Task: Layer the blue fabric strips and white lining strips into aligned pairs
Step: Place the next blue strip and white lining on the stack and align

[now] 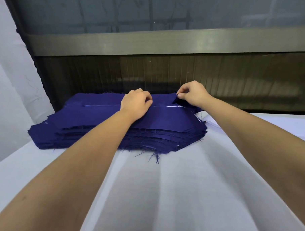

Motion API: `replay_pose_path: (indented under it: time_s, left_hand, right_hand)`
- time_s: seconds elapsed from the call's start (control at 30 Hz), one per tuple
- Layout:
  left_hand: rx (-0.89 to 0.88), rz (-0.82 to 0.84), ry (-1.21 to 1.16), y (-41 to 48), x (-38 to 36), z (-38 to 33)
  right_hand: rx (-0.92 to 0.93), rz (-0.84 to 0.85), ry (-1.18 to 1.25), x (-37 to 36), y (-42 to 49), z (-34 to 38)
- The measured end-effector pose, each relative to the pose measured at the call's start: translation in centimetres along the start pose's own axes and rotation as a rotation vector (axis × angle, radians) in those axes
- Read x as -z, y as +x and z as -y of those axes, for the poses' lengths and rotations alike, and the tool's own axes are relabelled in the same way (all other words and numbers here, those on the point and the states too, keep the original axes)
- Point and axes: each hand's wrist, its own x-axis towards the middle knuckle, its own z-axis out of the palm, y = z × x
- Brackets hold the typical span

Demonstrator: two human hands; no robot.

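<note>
A thick stack of dark blue fabric strips [89, 128] with frayed edges lies at the far side of the white-covered table [169, 193]. My left hand [136, 103] rests on top of the stack with its fingers curled against the cloth. My right hand [191, 94] pinches the far right corner of the top blue strip [169, 116] and lifts it a little. A sliver of white lining [174, 106] shows under that lifted corner. More white lining strips [215, 126] lie at the stack's right side, partly hidden by my right forearm.
A dark metal window frame [145, 44] and a mesh panel run along the far edge of the table, just behind the stack. A white wall [9, 86] stands at the left. Loose blue threads [155, 157] hang from the stack's near edge.
</note>
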Motion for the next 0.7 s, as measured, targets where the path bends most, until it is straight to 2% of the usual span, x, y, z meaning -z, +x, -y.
replay_pose_path:
  time_s: [0.17, 0.3, 0.5, 0.7]
  left_hand:
    - [0.004, 0.011, -0.018, -0.2, -0.4, -0.4]
    - [0.031, -0.055, 0.014, -0.1, -0.5, -0.4]
    - [0.058, -0.126, -0.004, 0.1, -0.2, -0.6]
    - [0.070, -0.204, 0.090, 0.1, 0.3, -0.3]
  right_hand:
    - [0.034, -0.047, -0.016, 0.3, 0.6, 0.4]
    - [0.073, -0.105, -0.082, 0.3, 1.1, 1.4]
    - [0.151, -0.016, -0.209, 0.0, 0.3, 1.7]
    - [0.114, -0.133, -0.195, 0.4, -0.1, 3.8]
